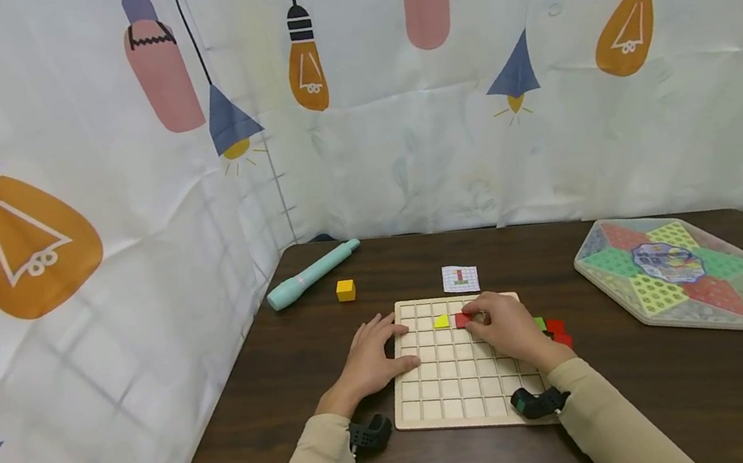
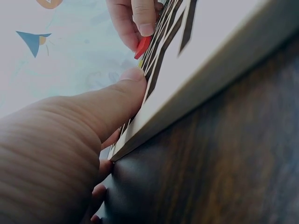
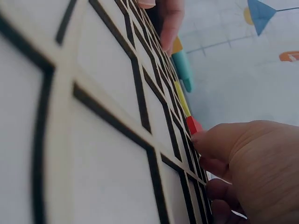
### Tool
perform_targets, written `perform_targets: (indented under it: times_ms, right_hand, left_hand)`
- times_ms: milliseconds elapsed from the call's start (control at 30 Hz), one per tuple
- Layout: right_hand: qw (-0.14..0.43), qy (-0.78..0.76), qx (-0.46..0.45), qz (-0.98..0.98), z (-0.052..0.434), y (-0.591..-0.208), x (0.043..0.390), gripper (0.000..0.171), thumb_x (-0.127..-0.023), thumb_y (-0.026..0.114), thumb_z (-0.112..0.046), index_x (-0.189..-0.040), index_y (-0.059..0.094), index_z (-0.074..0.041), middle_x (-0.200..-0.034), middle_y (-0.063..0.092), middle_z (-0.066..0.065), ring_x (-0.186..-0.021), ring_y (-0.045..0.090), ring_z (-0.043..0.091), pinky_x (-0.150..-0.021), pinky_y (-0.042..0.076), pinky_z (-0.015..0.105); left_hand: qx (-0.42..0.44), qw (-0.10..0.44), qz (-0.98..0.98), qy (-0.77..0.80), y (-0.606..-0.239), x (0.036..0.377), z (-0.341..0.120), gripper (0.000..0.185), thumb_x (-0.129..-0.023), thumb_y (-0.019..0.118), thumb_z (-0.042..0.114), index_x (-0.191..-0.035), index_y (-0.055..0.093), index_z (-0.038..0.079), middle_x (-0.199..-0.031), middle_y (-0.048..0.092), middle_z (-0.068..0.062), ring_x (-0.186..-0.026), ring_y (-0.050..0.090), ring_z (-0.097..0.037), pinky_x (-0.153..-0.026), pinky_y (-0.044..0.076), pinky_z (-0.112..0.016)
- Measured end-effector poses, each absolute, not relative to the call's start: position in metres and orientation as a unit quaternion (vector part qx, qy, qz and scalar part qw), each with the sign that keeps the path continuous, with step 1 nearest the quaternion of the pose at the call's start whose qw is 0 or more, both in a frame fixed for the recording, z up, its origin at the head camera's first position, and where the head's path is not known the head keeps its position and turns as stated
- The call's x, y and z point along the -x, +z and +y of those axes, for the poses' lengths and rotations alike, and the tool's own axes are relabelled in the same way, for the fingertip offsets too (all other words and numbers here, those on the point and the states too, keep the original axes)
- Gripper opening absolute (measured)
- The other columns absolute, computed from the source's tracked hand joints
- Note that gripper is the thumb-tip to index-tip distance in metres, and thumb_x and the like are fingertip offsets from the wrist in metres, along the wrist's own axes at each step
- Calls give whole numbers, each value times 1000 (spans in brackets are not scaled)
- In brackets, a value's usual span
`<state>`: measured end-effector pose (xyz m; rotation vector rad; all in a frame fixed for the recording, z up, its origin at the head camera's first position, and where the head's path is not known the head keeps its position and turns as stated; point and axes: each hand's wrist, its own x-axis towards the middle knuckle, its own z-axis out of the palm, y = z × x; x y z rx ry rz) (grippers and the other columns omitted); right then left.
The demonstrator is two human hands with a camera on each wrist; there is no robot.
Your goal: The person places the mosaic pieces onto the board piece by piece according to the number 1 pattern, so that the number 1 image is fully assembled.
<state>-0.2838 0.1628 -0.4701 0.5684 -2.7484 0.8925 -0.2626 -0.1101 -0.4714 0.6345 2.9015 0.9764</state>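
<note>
Right hand (image 1: pixel 505 324) on the wooden grid board (image 1: pixel 467 387), fingertips pinching the red block (image 1: pixel 463 320) in the 2nd row from the far edge, approx mid-board. Yellow block (image 1: pixel 442 322) sits just left of it, touching or nearly so. Left hand (image 1: pixel 374 358) lies flat, fingers relaxed, thumb pressing the board's left edge. More red & green blocks (image 1: pixel 554 328) off the board's right edge. Orange cube (image 1: pixel 346 290), teal pen (image 1: pixel 312 274), pattern card (image 1: pixel 460 278) twd the table's far edge; hexagonal game box (image 1: pixel 673 273) at right.

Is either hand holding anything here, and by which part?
The right hand pinches the red block by its near edge on the wooden grid board; the left hand rests on the board's left edge.
</note>
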Motion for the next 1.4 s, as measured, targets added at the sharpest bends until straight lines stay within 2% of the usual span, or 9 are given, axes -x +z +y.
perform_targets:
  times_ms: [400,567,833,1033,1167,1267,1400]
  right_hand:
    - [88,295,-156,-939,156,-474,283,24,-87,73,-22,-110,75,-14,-109,65,2,-75,55,14,-70,49,32]
    - [86,297,-151,-939,156,-474,283,26,-87,73,-23,-112,75,-14,-108,65,3,-72,50,15,-64,44,30]
    - [84,284,-149,-943,155,-473,283,25,-88,74,-24,-112,75,-16,-93,62,0,-70,49,14,-61,41,30]
    - [75,289,-153,-942,156,-473,283,29,-89,73,-25,-115,72,-14,-92,61,-1,-71,50,14,-62,43,30]
    - [57,328,-162,-929,161,-468,283,31,-90,71,-23,-118,70,-10,-93,63,-1,-76,53,15,-67,47,32]
    - [46,358,-173,-916,168,-464,283,31,-91,70,-21,-119,69,-9,-97,66,0,-80,58,15,-71,52,33]
    - [55,369,-186,-909,180,-459,283,29,-94,67,-21,-121,69,-10,-104,68,3,-82,61,15,-67,53,31]
  left_hand:
    - [-202,8,928,313,-474,263,-110,57,-86,75,40,-134,59,14,-154,37,-10,-147,21,-32,-120,8,-52]
    - [-202,8,928,313,-474,263,-109,57,-85,75,39,-134,59,13,-154,37,-10,-147,21,-32,-120,8,-52]
    - [-201,9,927,315,-472,262,-108,58,-85,75,40,-134,59,13,-154,37,-9,-147,21,-31,-120,8,-52]
    - [-199,11,929,310,-471,262,-108,57,-85,75,40,-134,59,14,-154,37,-9,-147,21,-31,-120,8,-52]
    - [-198,9,930,309,-470,262,-109,57,-85,75,40,-133,59,14,-154,37,-9,-147,21,-31,-121,8,-51]
    - [-198,8,931,307,-471,263,-110,56,-86,75,40,-133,60,15,-155,37,-8,-148,21,-30,-121,8,-50]
    - [-198,10,931,307,-473,265,-110,56,-86,75,40,-133,59,15,-155,37,-9,-147,20,-30,-121,8,-51]
